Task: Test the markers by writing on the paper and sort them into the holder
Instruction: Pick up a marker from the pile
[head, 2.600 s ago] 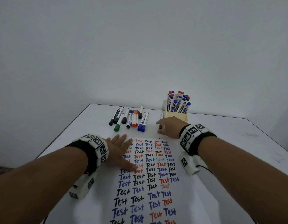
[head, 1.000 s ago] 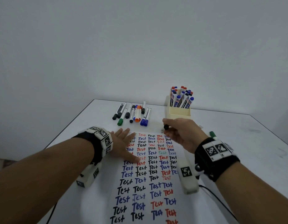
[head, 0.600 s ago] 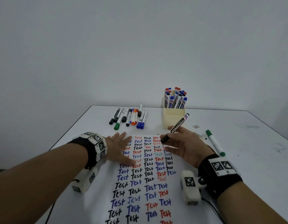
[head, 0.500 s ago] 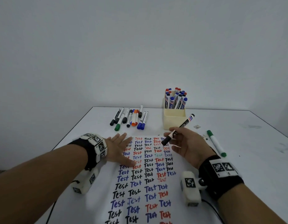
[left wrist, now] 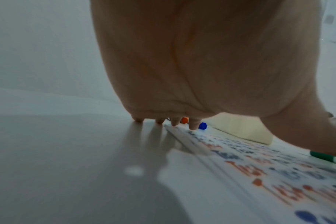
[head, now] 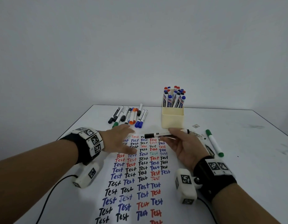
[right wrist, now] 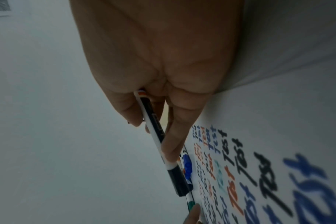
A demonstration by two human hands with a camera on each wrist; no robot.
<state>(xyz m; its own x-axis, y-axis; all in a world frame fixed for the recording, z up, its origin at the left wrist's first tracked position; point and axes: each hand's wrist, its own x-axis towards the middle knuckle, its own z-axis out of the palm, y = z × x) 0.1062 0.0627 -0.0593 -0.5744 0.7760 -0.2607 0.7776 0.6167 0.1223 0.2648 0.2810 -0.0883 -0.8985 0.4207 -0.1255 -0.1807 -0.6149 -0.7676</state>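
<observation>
My right hand (head: 180, 143) holds a black-capped white marker (head: 157, 135) level above the top of the paper (head: 140, 178), cap pointing left; the right wrist view shows thumb and fingers pinching its barrel (right wrist: 155, 131). My left hand (head: 119, 139) hovers over the paper's top left with straight fingers (left wrist: 193, 123), its fingertips a short way from the cap. The paper is covered with rows of "Test" in black, blue and red. The cream holder (head: 172, 118) behind stands full of capped markers.
A row of loose markers (head: 130, 116) lies at the back left of the white table (head: 245, 126). A green marker (head: 214, 143) lies to the right of my right hand. A cable (head: 47, 196) trails from my left wrist.
My right hand picked a marker up near the holder and turned it level, cap to the left. My left hand lifted off the paper and moved right toward the cap.
</observation>
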